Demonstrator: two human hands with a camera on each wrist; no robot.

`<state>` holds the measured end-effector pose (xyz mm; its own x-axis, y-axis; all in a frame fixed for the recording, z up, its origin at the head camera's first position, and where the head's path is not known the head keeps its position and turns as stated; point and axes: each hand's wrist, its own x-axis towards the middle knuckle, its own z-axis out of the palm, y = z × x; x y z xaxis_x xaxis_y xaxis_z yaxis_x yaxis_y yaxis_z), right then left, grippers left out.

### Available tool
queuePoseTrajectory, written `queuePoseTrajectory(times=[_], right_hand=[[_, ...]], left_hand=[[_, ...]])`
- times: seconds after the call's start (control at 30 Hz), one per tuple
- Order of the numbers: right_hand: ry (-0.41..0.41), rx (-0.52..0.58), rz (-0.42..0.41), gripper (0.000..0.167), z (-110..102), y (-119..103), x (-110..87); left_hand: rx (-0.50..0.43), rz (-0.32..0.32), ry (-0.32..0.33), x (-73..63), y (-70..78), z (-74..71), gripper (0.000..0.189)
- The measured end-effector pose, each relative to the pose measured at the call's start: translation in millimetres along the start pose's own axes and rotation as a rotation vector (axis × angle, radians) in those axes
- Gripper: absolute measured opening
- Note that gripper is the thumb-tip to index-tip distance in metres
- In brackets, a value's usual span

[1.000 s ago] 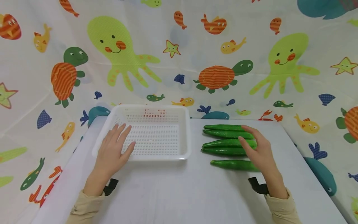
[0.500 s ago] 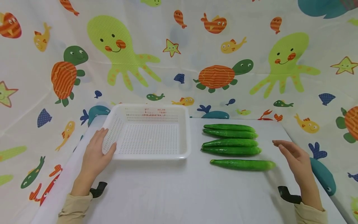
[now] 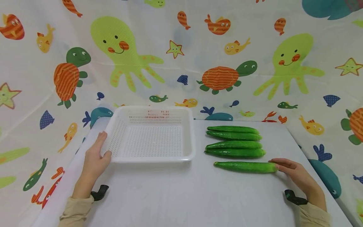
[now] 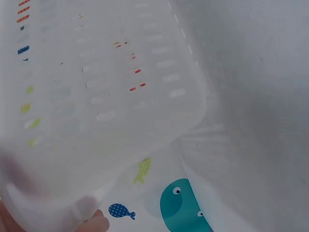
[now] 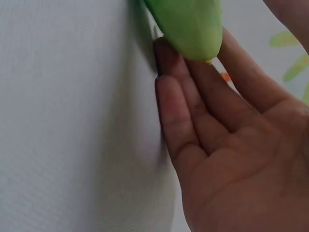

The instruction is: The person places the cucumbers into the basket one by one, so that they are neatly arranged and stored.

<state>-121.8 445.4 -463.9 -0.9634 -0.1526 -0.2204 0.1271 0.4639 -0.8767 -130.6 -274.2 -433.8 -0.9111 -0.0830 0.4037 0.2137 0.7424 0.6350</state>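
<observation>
My left hand (image 3: 95, 162) grips the left rim of a white slotted plastic basket (image 3: 151, 159). In the left wrist view the thumb (image 4: 96, 223) shows at the basket's edge, and a finger shows blurred through the translucent wall. On the right, my right hand (image 3: 296, 176) holds the pale right end of the nearest cucumber (image 3: 244, 167), which lies on the table. The right wrist view has that cucumber's tip (image 5: 200, 36) against the fingers (image 5: 174, 101), which reach down to the tabletop.
Behind the held cucumber lie two pairs of cucumbers, a nearer pair (image 3: 233, 153) and a farther pair (image 3: 233, 136), all side by side. The white-covered table (image 3: 181, 195) ends at a sea-animal curtain (image 3: 175, 78) rising behind and along both sides.
Both hands have moved outward: the left from over the basket to its left rim, the right from above the cucumbers rightward, then down onto the nearest one's end. Basket and cucumbers stay put.
</observation>
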Motion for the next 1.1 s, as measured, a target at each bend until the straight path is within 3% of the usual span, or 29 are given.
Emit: queuePoseTrajectory(times=[0.07,0.4,0.57,0.7,0.9,1.1], right_hand=[[-0.036,-0.023,-0.017,0.049,-0.8,3.4,1.0],[-0.066,0.023,-0.065,0.049,-2.9,13.3,4.9],[-0.027,-0.042,-0.044,0.050,0.2,11.7,6.6],[-0.016,-0.070,-0.035,0.050,3.0,10.1,8.1],[-0.003,-0.062,-0.017,0.048,2.7,10.0,6.0],[0.017,-0.064,0.025,0.049,0.6,8.9,4.7]], left_hand=[[-0.007,0.010,-0.005,-0.7,1.4,1.6,0.065],[-0.010,0.092,-0.003,1.0,5.0,9.1,0.063],[0.034,0.132,-0.019,4.0,0.4,10.8,0.061],[0.115,0.131,-0.078,4.2,-2.5,9.5,0.063],[0.298,0.143,-0.182,5.3,-2.3,4.9,0.090],[0.333,0.152,-0.240,4.5,-2.2,1.1,0.112]])
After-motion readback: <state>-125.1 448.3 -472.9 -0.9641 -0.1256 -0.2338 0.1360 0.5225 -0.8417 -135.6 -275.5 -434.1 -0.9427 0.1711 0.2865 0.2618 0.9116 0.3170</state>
